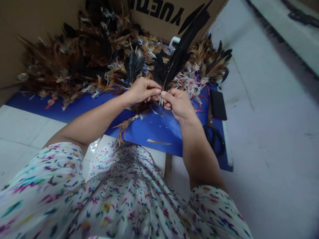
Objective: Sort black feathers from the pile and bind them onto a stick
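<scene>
Black feather bunch held at its quill end, right between the fingertips of both hands, plumes fanning up and away from the fingers, one long dark plume leaning off to their right. Left hand: thumb and forefinger pinching at the stems. Right hand: thumb and curled fingers grasping the same stems, tips just beside the left ones. Pale quill ends poke out below the fingertips. Big heap of brown and dark feathers beyond and left of the fingers; more brown feathers beyond and right. Smaller dark bunch just past the left hand. Tangle of white ties near the right hand, on its far side, red string near it. Phone right of the fingers, scissors right and closer to the body, partly behind the forearm. Nearer the body than the fingers: brown tuft, single loose feather, both on the blue board. Cardboard box farthest beyond the fingers, printed in black.
</scene>
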A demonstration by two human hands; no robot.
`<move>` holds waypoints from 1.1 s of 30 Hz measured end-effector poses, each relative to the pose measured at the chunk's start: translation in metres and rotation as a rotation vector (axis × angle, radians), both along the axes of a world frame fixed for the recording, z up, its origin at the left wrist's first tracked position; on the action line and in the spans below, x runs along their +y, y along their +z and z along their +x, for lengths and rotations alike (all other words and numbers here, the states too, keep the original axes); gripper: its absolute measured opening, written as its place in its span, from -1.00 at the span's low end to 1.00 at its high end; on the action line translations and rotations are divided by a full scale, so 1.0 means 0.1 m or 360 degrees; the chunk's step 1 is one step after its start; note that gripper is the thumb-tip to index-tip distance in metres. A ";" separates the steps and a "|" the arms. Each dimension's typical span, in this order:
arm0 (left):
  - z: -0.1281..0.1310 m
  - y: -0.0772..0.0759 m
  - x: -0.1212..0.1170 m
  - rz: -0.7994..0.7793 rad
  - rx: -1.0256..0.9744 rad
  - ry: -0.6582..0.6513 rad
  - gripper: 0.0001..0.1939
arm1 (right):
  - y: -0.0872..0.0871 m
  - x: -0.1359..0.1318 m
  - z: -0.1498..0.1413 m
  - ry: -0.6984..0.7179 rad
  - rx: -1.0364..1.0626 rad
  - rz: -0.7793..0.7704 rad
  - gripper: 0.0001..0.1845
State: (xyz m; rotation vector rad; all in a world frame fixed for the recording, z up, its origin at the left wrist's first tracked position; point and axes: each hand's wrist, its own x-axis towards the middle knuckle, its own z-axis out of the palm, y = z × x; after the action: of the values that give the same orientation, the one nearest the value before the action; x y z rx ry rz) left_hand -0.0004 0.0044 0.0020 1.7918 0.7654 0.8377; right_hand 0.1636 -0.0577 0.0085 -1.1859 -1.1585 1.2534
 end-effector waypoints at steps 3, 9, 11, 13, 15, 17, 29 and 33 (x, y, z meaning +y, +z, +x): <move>-0.02 0.00 0.00 0.0061 0.0044 0.0009 -0.73 | 0.00 0.00 0.00 -0.0018 -0.0035 0.0006 -0.52; -0.02 0.00 0.01 0.0116 0.0069 0.0019 -0.73 | 0.01 0.00 0.01 -0.0027 -0.0070 0.0011 -0.53; -0.02 0.01 0.01 0.0121 0.0078 0.0023 -0.73 | 0.01 0.00 0.01 -0.0033 -0.0076 0.0014 -0.53; -0.02 0.01 0.01 0.0125 0.0093 0.0025 -0.72 | 0.00 0.00 0.01 -0.0038 -0.0078 0.0014 -0.53; -0.01 0.02 0.01 0.0127 0.0107 0.0027 -0.71 | 0.00 0.00 0.01 -0.0039 -0.0075 0.0017 -0.53; -0.01 0.01 0.01 0.0128 0.0118 0.0023 -0.69 | 0.00 -0.01 0.01 -0.0039 -0.0071 0.0023 -0.53; -0.03 0.05 0.00 0.0316 0.0239 -0.0088 -0.74 | 0.00 -0.01 0.00 -0.0046 -0.0130 0.0062 -0.52; -0.03 0.03 0.02 0.0402 0.0273 -0.0121 -0.73 | -0.01 -0.01 0.01 -0.0056 -0.0149 0.0070 -0.53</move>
State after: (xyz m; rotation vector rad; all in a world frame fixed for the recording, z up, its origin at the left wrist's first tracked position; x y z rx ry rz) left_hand -0.0037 0.0060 0.0048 2.1259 0.7203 0.7637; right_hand 0.1642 -0.0582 0.0080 -1.2381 -1.2219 1.1509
